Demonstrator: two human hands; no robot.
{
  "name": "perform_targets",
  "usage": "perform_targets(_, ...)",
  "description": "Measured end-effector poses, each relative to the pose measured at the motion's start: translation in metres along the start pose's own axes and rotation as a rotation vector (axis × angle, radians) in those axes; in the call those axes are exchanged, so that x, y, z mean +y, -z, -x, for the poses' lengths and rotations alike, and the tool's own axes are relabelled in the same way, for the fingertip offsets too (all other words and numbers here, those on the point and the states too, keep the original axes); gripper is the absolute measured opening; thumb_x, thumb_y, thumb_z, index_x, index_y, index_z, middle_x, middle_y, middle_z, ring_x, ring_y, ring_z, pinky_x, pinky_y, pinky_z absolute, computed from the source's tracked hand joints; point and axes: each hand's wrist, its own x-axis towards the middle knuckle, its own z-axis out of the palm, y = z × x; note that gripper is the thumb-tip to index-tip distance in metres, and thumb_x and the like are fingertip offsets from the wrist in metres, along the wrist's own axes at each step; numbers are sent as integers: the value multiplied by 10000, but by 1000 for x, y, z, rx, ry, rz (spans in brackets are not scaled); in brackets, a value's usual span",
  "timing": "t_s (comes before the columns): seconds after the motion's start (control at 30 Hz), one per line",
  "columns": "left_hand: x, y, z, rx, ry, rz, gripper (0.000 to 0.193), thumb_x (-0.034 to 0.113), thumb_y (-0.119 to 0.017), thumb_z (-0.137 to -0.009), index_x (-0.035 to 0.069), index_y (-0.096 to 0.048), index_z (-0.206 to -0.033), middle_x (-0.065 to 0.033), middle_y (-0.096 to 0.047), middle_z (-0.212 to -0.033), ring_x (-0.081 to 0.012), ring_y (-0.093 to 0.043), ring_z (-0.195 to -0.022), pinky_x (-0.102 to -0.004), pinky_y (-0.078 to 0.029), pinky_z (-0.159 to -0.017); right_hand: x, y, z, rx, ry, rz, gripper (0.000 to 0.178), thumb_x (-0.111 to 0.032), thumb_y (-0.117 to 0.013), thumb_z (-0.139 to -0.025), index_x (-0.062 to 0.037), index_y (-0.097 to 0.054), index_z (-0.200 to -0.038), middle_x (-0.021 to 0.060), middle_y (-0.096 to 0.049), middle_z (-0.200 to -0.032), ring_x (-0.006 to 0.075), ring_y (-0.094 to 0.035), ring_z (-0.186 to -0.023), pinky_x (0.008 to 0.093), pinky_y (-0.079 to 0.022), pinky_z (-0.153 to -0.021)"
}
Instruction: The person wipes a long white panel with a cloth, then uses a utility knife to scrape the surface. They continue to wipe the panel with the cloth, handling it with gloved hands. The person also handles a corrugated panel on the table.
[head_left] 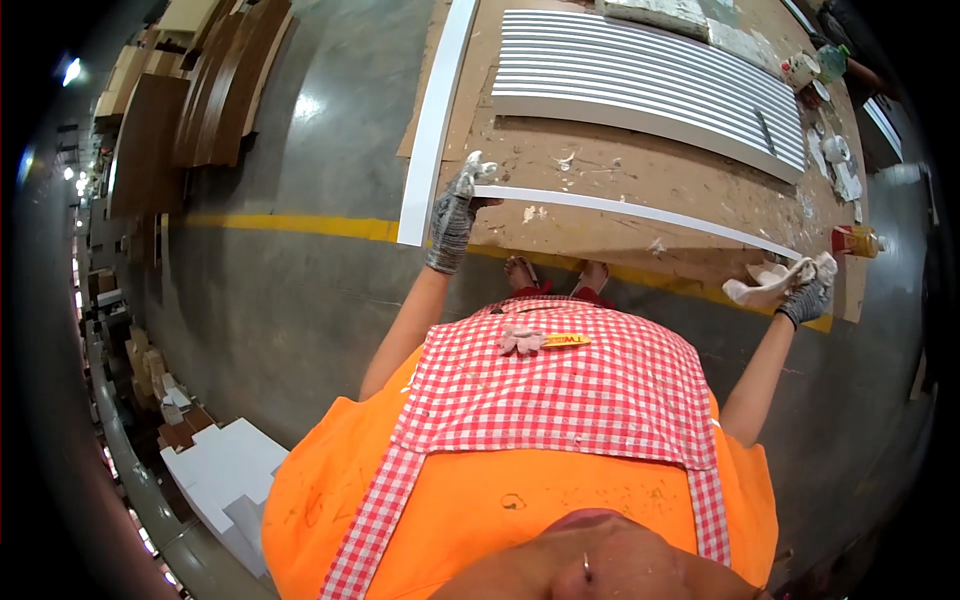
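Long white moulding strip (640, 212) lying flat across the near part of the paint-spattered workbench (620, 170), long axis running from about 9 o'clock to 4 o'clock across the view, slightly bowed by the lens. Left hand (458, 205), in a grey knit glove, closed on the strip's left end, fingers wrapped over the top edge. Right hand (805, 295), likewise gloved, clamped on a crumpled white rag (770, 285) just past the strip's right end, at about 4 o'clock from the strip's middle; touching the tip or merely beside it, impossible to tell. So one hand at each end of the strip, full length stretched between them, left hand the one actually gripping it.

Beyond the strip, toward 12 o'clock, a row of finished white strips (650, 85) laid side by side on the bench. At 10 o'clock from the left hand, a wider white board (435, 120) leaning along the bench's left edge. Small orange bottle (855, 240) standing at the bench's right edge, near the right hand at its 1 o'clock. Red-checked apron (560, 390) over an orange shirt filling the lower view, with a spare glove (520, 341) tucked at its top. Yellow floor line (290, 224) passing under the bench.
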Motion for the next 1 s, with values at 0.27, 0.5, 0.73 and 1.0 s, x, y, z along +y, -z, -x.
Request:
perform_targets(0.27,-10,-12,-8,198,-169,208,483,326,-402,-984,20,-399,-1358,-73,-566,-1098,-148,-528,-1009,-321,-430,-931,-48,-10,71,-211,-151,290,464,-421,-685,-805,13,-683,-971,124,-688,-911,199,-613,-761,333,-482,-675)
perform_targets(0.5,-10,-12,-21,99,86,722,766,624,-327,-905,-8,-418,-1328,-159,-604,-1093,-246,-577,-1010,-393,-442,-970,-27,29,54,-221,69,649,535,-495,-622,-825,25,-689,-931,208,-662,-863,308,-623,-778,407,-477,-711)
perform_targets(0.73,1,-9,-21,101,132,247,521,420,-480,-939,-3,-511,-1243,-156,-589,-1138,-237,-575,-1027,-338,-477,-922,-91,-46,115,-830,771,562,342,-253,-585,-845,-48,-624,-1117,170,-592,-1093,305,-534,-1035,408,-382,-985)
perform_targets(1.0,-7,-8,-11,215,308,-22,367,334,-604,-889,12,-558,-1060,-127,-621,-944,-231,-645,-791,-341,-586,-615,-226,-123,294,-989,821,447,331,-226,-602,-726,-83,-618,-1024,197,-563,-1103,355,-552,-1015,456,-443,-899)
